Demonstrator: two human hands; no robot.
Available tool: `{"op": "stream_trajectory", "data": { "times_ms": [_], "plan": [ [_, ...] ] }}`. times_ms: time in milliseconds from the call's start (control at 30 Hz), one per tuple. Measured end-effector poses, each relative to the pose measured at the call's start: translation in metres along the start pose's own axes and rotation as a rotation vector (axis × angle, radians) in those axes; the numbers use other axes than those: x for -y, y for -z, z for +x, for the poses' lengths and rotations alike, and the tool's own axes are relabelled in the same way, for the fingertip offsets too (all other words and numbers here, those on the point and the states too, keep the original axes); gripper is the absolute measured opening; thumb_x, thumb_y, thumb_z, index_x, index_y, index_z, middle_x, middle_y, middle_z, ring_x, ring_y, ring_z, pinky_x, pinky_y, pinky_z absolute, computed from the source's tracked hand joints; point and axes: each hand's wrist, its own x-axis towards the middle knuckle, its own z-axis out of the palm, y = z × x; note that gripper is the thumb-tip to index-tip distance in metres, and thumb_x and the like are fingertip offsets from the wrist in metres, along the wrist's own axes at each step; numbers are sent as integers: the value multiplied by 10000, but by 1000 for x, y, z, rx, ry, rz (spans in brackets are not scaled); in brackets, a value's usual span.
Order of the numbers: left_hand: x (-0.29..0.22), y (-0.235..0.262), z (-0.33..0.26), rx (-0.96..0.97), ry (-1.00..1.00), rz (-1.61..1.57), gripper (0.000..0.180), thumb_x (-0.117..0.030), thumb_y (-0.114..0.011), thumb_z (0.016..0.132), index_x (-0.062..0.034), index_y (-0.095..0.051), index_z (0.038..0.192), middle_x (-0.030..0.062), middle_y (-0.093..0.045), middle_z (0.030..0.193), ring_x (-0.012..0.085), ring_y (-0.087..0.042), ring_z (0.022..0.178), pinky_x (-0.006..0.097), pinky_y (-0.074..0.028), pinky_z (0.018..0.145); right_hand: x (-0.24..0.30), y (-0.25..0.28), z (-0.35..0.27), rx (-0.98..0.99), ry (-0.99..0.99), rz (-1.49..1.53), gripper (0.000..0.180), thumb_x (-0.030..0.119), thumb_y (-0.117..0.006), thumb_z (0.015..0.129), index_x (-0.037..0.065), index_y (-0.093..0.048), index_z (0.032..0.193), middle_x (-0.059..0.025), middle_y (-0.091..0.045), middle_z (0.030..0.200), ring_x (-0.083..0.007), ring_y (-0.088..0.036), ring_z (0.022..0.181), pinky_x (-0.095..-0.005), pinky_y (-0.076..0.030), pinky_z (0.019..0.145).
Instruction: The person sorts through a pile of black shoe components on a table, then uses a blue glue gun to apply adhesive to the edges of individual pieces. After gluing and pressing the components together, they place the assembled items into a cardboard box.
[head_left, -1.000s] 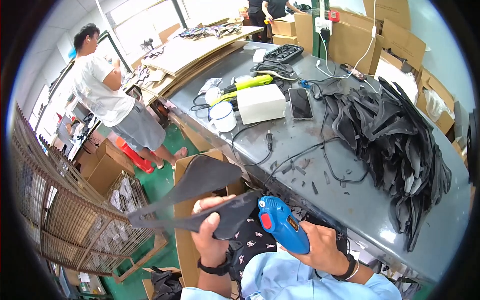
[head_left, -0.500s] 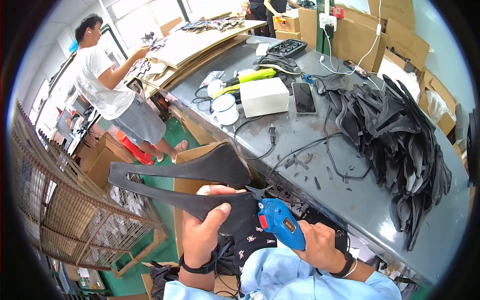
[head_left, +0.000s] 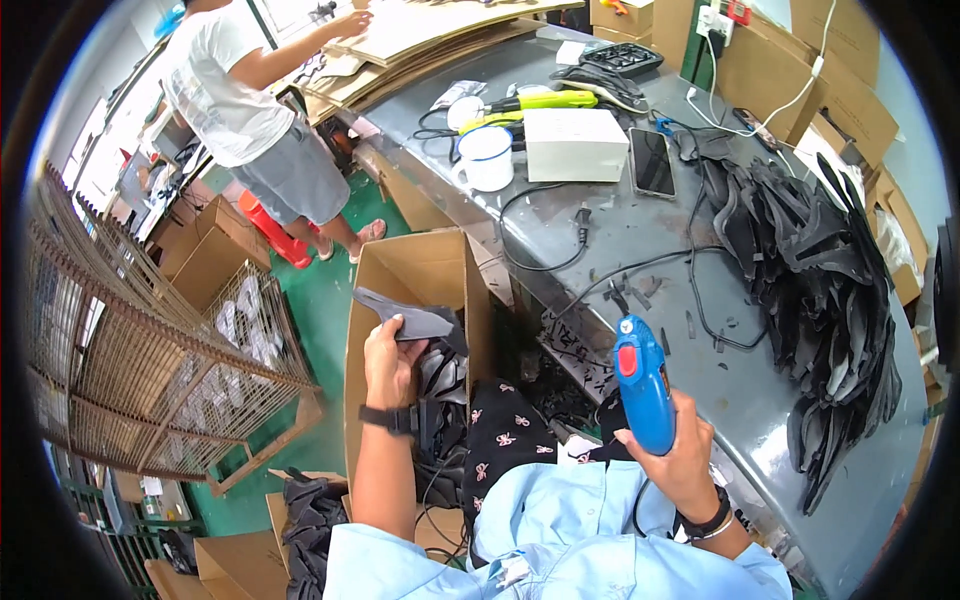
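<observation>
My left hand (head_left: 386, 362) grips a thin, dark grey curved sheet piece (head_left: 425, 320), thumb on top, over a tall cardboard box (head_left: 415, 268). Inside that box lie several similar dark pieces (head_left: 440, 372). In my right hand (head_left: 685, 455) are blue electric scissors (head_left: 645, 385) with a red button, held upright near the table edge. Their dark blades point away from me and touch no piece. A big heap of black curved pieces (head_left: 800, 290) covers the right side of the grey table (head_left: 620, 235).
A white mug (head_left: 487, 165), a white box (head_left: 575, 145), a phone (head_left: 652, 162) and loose cables lie on the table beside dark offcuts. Rusty wire racks (head_left: 150, 350) stand at the left. Another person (head_left: 235, 100) works at a far table. Near my left elbow is another box of dark pieces (head_left: 318, 520).
The blades have come away from the dark piece. My left hand has carried it down and left to the cardboard box; my right hand has moved right with the electric scissors, now upright.
</observation>
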Motion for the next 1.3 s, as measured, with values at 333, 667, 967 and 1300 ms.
{"op": "stream_trajectory", "data": {
  "times_ms": [333,667,967,1300],
  "plan": [
    [116,63,54,-336,422,290,270,-141,-527,854,-14,-501,1091,109,-572,905,273,-612,771,420,-557,624,1,-1,4,-12,-41,6,637,261,-829,671,-1,-456,1116,-159,-640,818,-282,-670,699,-344,-524,629],
    [-22,-211,-61,525,-121,300,215,-227,-526,924,-58,-553,1055,54,-615,934,132,-606,765,229,-477,623,-4,11,5,-224,69,90,542,292,-785,709,-7,-513,1070,-147,-629,690,-296,-639,589,-363,-501,522],
    [28,-442,-146,1110,-398,688,340,-283,-574,888,-2,-574,1077,53,-602,990,134,-563,890,270,-448,733,-23,31,-23,-376,54,176,624,273,-858,632,-39,-524,1057,-149,-643,820,-265,-657,663,-331,-521,609],
    [34,-353,-145,1136,-70,626,382,-173,-623,835,42,-523,1134,55,-572,984,117,-510,879,256,-416,766,-41,43,-36,-502,-411,426,598,263,-804,723,-41,-469,1114,-157,-642,914,-229,-663,759,-343,-533,682]
  ]
}}
